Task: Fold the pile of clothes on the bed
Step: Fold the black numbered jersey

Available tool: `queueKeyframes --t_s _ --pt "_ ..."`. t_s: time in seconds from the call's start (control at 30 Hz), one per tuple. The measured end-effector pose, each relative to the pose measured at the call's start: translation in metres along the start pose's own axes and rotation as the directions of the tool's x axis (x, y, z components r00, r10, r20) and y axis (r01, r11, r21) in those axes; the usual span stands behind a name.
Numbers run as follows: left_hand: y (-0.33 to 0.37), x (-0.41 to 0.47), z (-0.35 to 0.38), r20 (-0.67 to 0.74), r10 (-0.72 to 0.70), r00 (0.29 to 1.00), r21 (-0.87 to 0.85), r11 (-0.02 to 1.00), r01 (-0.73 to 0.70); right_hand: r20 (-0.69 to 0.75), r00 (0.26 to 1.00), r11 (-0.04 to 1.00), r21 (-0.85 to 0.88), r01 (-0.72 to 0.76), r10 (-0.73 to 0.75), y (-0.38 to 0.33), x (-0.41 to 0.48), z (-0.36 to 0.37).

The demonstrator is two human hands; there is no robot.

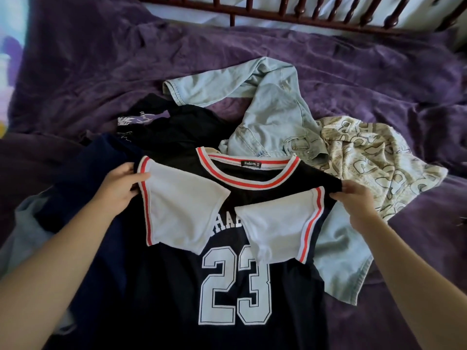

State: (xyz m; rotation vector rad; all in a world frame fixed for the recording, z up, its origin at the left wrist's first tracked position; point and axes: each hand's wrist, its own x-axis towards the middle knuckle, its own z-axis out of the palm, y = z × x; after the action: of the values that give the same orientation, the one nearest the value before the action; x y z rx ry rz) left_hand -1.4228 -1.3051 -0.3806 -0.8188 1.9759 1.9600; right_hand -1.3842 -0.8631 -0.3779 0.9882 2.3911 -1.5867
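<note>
Left hand [118, 188] and right hand [356, 198], fingers tight on shoulders of the jersey [164, 286] (sleeves [182, 208] inward), perhaps off the bed [252, 46].

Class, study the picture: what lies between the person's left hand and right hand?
In the head view, the number 23 jersey spans it: its two white sleeves lie folded inward over the front; the left hand and right hand pinch its shoulders.

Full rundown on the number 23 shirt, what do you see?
The navy 23 shirt lies front up, soft knit, with a red-and-white striped collar and a Fashion label. Both white, red-trimmed sleeves are folded in over the chest, partly hiding the lettering. The left hand grips one shoulder, the right hand pinches the other. It overlaps the denim garment.
</note>
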Motion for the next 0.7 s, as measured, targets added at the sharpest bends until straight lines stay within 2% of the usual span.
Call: queueKeyframes --t_s 0.13,0.2,0.27,0.37,0.4,0.47,0.53,0.6,0.63,0.7 --pt "-0.022 -0.056 -0.027 0.010 0.116 0.993 0.103 0.988 -0.117 0.099 0.986 0.990 -0.017 0.140 -0.137 0.030 -0.046 -0.025" --pt "-0.052 -0.085 -0.042 0.017 0.117 0.993 0.190 0.975 -0.118 0.180 0.976 0.992 -0.017 0.128 -0.123 0.064 -0.066 -0.034" --pt "-0.089 -0.103 -0.057 0.026 0.107 0.994 0.389 0.915 -0.109 0.259 0.963 0.972 -0.195 0.133 -0.079 0.110 -0.083 -0.036" --pt "-0.139 -0.117 -0.073 0.015 0.080 0.997 0.718 0.693 -0.067 0.381 0.923 0.844 -0.512 0.160 0.056 0.182 -0.097 -0.028" --pt "-0.148 -0.118 -0.074 -0.020 0.062 0.998 0.756 0.655 -0.025 0.399 0.910 0.793 -0.589 0.156 0.117 0.193 -0.101 -0.021" --pt "-0.150 -0.118 -0.065 -0.085 0.072 0.994 0.753 0.658 0.017 0.369 0.908 0.687 -0.714 0.139 0.199 0.184 -0.108 -0.006" --pt "-0.141 -0.114 -0.053 -0.075 0.145 0.987 0.759 0.650 -0.038 0.263 0.957 0.643 -0.756 0.124 0.124 0.164 -0.105 0.009" --pt "-0.132 -0.104 -0.041 0.020 0.220 0.975 0.828 0.543 -0.140 0.208 0.977 0.600 -0.777 0.189 -0.039 0.141 -0.102 0.022" --pt "-0.127 -0.099 -0.036 0.079 0.237 0.968 0.869 0.459 -0.183 0.217 0.972 0.542 -0.808 0.231 -0.091 0.129 -0.099 0.028" --pt "-0.118 -0.085 -0.026 0.170 0.214 0.962 0.942 0.251 -0.222 0.286 0.953 0.408 -0.862 0.301 -0.098 0.110 -0.089 0.039"
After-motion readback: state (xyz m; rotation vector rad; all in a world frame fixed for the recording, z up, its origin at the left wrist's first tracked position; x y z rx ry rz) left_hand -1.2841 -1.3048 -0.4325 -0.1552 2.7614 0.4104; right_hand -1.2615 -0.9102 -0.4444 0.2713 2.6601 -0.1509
